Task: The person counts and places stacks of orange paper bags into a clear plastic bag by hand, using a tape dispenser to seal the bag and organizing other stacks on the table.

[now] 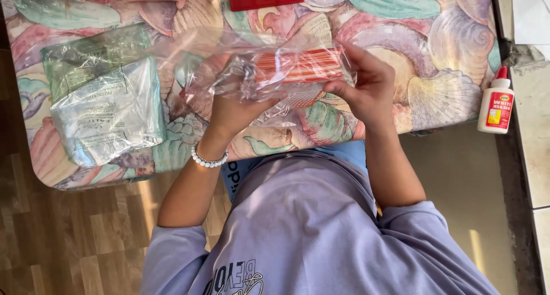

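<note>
Above the shell-patterned tablecloth [447, 37], a clear plastic bag [240, 66] is held.
A stack of red-striped cards [303, 66] inside is gripped by the left hand [232, 111] and right hand [366, 89].

Orange-red striped stack [303, 66] seen inside clear bag [252, 71]. Table cover [435, 37] patterned with pastel shells: pink, teal, cream. Red-labelled white glue bottle [496, 103] noted beyond right edge.

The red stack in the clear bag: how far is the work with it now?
Partly done. The red-and-white stack lies only partly inside the clear plastic bag; its right end shows at the bag's mouth. In hand: the left hand grips the bag from below, and the right hand holds the stack's end. Left: two flat plastic bags lie untouched on the shell-patterned table.
</note>
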